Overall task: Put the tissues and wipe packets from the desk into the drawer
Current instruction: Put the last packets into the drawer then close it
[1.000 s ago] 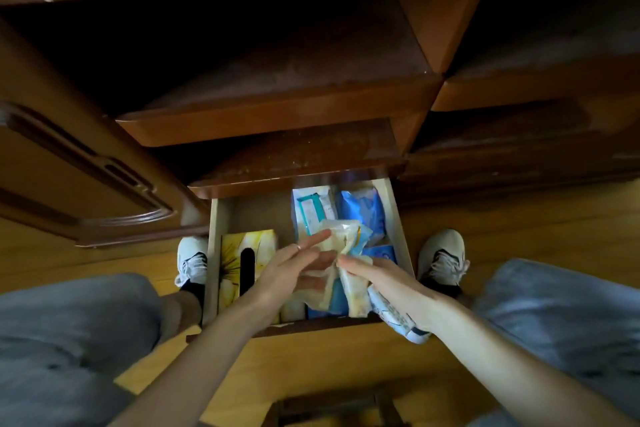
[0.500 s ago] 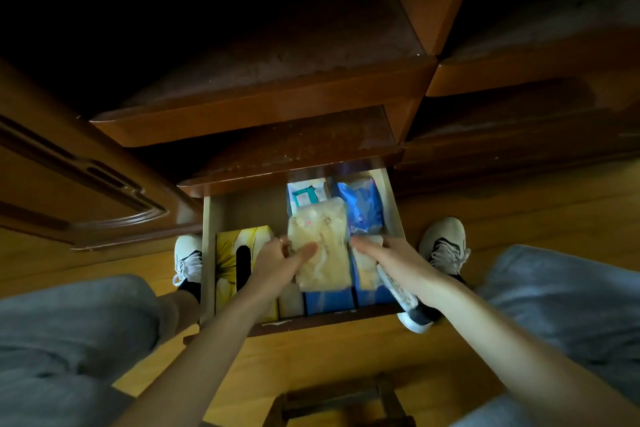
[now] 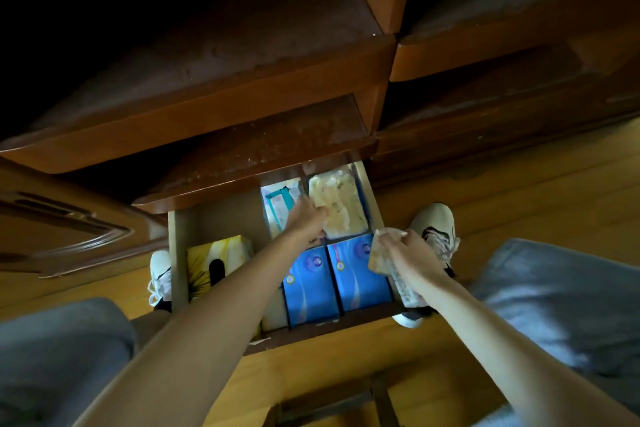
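A: From the head camera, where are the hands?

B: Both are over the open drawer (image 3: 177, 253). The left hand (image 3: 306, 220) reaches to its far right corner, fingers pinching the near edge of a cream wipe packet (image 3: 337, 204) that lies flat there. Just beside it on the left lies a white-and-teal packet (image 3: 278, 206).

A: And the right?

B: The right hand (image 3: 407, 255) is at the drawer's right wall, fingers wrapped round a second cream packet (image 3: 391, 274), held above the near right corner.

A: What else is in the drawer?

B: Two blue tissue packs (image 3: 337, 282) side by side along the front edge, and a yellow tissue box (image 3: 216, 258) against the left wall. White shoes (image 3: 436, 229) stand on the wooden floor (image 3: 519, 191) either side.
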Tool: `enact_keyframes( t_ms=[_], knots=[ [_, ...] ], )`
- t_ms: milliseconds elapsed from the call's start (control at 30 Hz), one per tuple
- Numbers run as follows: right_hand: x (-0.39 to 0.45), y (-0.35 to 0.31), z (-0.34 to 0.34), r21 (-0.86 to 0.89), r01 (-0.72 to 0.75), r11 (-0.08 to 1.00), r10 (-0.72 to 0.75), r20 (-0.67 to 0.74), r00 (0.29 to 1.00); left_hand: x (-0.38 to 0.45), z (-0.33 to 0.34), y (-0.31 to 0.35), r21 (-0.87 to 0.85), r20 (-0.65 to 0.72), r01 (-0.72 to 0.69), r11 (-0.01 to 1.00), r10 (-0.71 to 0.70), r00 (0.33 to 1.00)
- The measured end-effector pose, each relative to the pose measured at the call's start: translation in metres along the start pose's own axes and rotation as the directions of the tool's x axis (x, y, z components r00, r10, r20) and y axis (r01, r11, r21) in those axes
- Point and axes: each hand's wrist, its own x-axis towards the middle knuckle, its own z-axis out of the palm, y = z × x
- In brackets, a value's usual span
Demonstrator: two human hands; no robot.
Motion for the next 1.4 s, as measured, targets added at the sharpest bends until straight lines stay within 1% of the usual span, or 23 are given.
enact_keyframes(
  t_ms=[100,167,267,333,367,433,467,500,533,567,600,633,667,733,800,900,967,1067,1167,1233,1267,1333,1400],
  knots=[
    [0.005,-0.002,0.000,-0.043,0.017,0.999,-0.016,0.022,1.000,0.021,0.021,0.010,0.148,-0.073,-0.035,0.988,0.046,0.996],
    [0.006,-0.005,-0.001,-0.056,0.038,0.998,-0.036,0.039,0.999,0.028,0.029,0.010,0.254,-0.126,-0.029,0.967,0.063,0.990],
    [0.007,-0.010,-0.004,-0.045,0.059,0.997,-0.057,0.056,0.997,0.029,0.035,0.010,0.317,-0.161,-0.028,0.948,0.083,0.983],
    [0.008,-0.011,-0.005,-0.047,0.060,0.997,-0.057,0.061,0.997,0.023,0.036,0.010,0.385,-0.206,-0.076,0.920,0.165,0.965],
    [0.007,-0.011,-0.005,-0.049,0.062,0.997,-0.059,0.064,0.996,0.019,0.036,0.009,0.438,-0.222,-0.123,0.890,0.239,0.945],
    [0.006,-0.010,-0.004,-0.034,0.061,0.998,-0.058,0.071,0.996,0.010,0.036,0.002,0.562,-0.233,-0.229,0.795,0.418,0.878],
    [0.004,-0.009,-0.003,-0.015,0.056,0.998,-0.055,0.077,0.996,0.007,0.035,-0.002,0.628,-0.225,-0.280,0.726,0.514,0.828],
    [0.003,-0.008,-0.002,0.006,0.051,0.999,-0.051,0.085,0.995,0.006,0.034,-0.005,0.694,-0.187,-0.331,0.640,0.604,0.774],
    [0.001,-0.008,-0.002,0.025,0.050,0.998,-0.052,0.092,0.994,0.007,0.032,-0.006,0.752,-0.105,-0.384,0.536,0.672,0.733],
    [0.000,-0.007,-0.001,0.041,0.055,0.998,-0.058,0.099,0.993,0.009,0.031,-0.006,0.800,0.015,-0.431,0.417,0.705,0.709],
    [-0.001,-0.007,-0.001,0.055,0.058,0.997,-0.064,0.105,0.992,0.013,0.031,-0.005,0.833,0.144,-0.465,0.301,0.693,0.706],
    [-0.001,-0.006,0.000,0.071,0.058,0.996,-0.066,0.112,0.992,0.018,0.031,-0.002,0.850,0.249,-0.482,0.212,0.644,0.723],
    [-0.002,-0.006,0.000,0.088,0.052,0.995,-0.062,0.118,0.991,0.022,0.031,0.000,0.855,0.313,-0.488,0.173,0.578,0.754],
    [0.001,-0.007,0.002,0.121,0.036,0.992,-0.050,0.114,0.992,0.030,0.034,0.003,0.854,0.356,-0.484,0.193,0.461,0.813],
    [0.006,-0.008,0.002,0.137,0.037,0.990,-0.051,0.097,0.994,0.034,0.039,0.004,0.855,0.368,-0.467,0.225,0.371,0.852],
    [0.017,-0.012,-0.003,0.167,0.030,0.986,-0.042,0.072,0.997,0.036,0.047,0.008,0.854,0.389,-0.458,0.247,0.284,0.877],
    [0.023,-0.011,-0.005,0.204,0.006,0.979,-0.018,0.055,0.998,0.036,0.051,0.012,0.868,0.384,-0.443,0.226,0.262,0.885],
    [0.024,-0.006,-0.001,0.189,-0.027,0.982,0.007,0.105,0.994,0.037,0.053,0.012,0.896,0.363,-0.409,0.171,0.246,0.898],
    [0.019,-0.003,0.004,0.153,0.002,0.988,-0.025,0.152,0.988,0.036,0.058,0.008,0.927,0.338,-0.369,0.063,0.287,0.896],
    [0.019,-0.004,0.002,0.156,0.013,0.988,-0.037,0.156,0.987,0.035,0.062,0.013,0.936,0.327,-0.350,0.021,0.311,0.892],
    [0.019,-0.006,0.001,0.168,0.006,0.986,-0.033,0.155,0.987,0.034,0.060,0.017,0.935,0.332,-0.355,0.015,0.321,0.887],
    [0.017,-0.011,-0.002,0.199,-0.011,0.980,-0.018,0.141,0.990,0.030,0.050,0.025,0.913,0.365,-0.405,0.049,0.348,0.864],
    [0.016,-0.018,-0.003,0.245,-0.018,0.969,-0.012,0.117,0.993,0.021,0.032,0.027,0.875,0.391,-0.476,0.089,0.450,0.803]
  ],
)
